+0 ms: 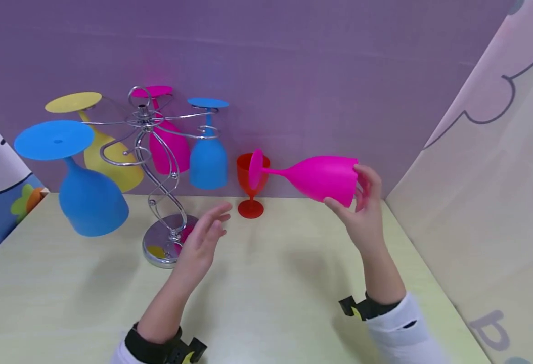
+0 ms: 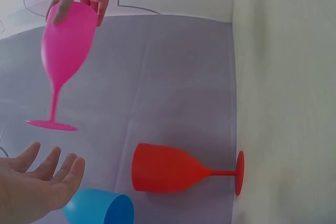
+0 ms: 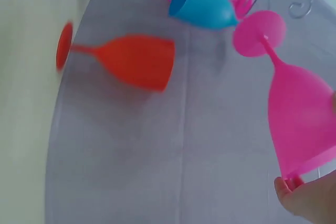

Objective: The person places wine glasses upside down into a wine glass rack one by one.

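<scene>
My right hand (image 1: 367, 210) grips a pink wine glass (image 1: 323, 177) by its rim end, thumb below and fingers above. The glass lies sideways in the air, its round foot pointing left. In the left wrist view, the foot of this pink wine glass (image 2: 68, 45) is just above my left hand (image 2: 44, 182), apart from it. That left hand is held with fingers extended and nothing in it, in front of the metal glass rack (image 1: 144, 119). A red wine glass (image 1: 251, 172) stands upright on the table between the hands, near the back wall.
Upside down on the rack hang a near blue glass (image 1: 91, 202), a yellow glass (image 1: 112, 156), a pink glass (image 1: 170, 149) and a far blue glass (image 1: 208, 162). The rack's round chrome base (image 1: 157, 255) rests on the pale table (image 1: 266, 303). A purple backdrop (image 1: 339, 76) rises behind.
</scene>
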`<control>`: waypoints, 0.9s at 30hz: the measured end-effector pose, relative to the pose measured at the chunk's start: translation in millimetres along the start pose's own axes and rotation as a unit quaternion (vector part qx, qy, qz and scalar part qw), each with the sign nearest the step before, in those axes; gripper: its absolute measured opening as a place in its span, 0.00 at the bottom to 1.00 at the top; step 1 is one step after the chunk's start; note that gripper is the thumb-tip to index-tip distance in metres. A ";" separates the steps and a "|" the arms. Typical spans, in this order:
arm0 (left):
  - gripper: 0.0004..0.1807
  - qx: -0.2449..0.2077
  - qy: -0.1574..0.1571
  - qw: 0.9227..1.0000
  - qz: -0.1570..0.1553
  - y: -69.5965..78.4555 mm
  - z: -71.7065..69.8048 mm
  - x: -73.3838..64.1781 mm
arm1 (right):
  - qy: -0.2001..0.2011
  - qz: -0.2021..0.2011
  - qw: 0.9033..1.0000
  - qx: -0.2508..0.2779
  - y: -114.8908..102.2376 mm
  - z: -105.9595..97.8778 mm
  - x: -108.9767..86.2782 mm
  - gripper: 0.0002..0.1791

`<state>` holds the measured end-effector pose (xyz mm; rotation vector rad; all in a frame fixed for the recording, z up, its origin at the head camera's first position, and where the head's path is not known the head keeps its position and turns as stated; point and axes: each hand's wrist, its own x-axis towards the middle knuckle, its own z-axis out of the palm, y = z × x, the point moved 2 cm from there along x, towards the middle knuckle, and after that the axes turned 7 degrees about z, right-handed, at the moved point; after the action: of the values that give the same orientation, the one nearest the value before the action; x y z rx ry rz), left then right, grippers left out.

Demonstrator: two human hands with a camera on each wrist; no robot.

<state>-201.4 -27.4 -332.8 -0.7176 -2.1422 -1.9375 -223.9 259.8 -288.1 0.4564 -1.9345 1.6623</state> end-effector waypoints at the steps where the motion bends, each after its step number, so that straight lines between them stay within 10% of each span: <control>1: 0.24 0.001 -0.004 1.000 -0.006 -0.3 1.6 -0.4 | 0.008 0.018 0.999 0.029 -0.5 1.6 -3.8 0.40; 8: 0.26 0.007 -0.017 1.000 -0.017 0.4 7.3 -2.3 | 0.037 0.128 0.982 0.136 -6.4 16.4 -27.5 0.36; 14: 0.30 -0.016 -0.009 1.000 0.007 4.2 10.9 -3.2 | 0.028 0.147 0.961 0.231 -7.1 35.0 -42.3 0.33; 27: 0.41 -0.012 0.013 0.999 0.035 10.7 16.2 -5.7 | -0.054 0.241 0.874 0.418 8.1 67.6 -60.6 0.30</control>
<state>-188.5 -12.6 -328.1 -0.7561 -2.0543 -1.9284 -192.7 189.5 -337.0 0.3905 -1.3544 2.8548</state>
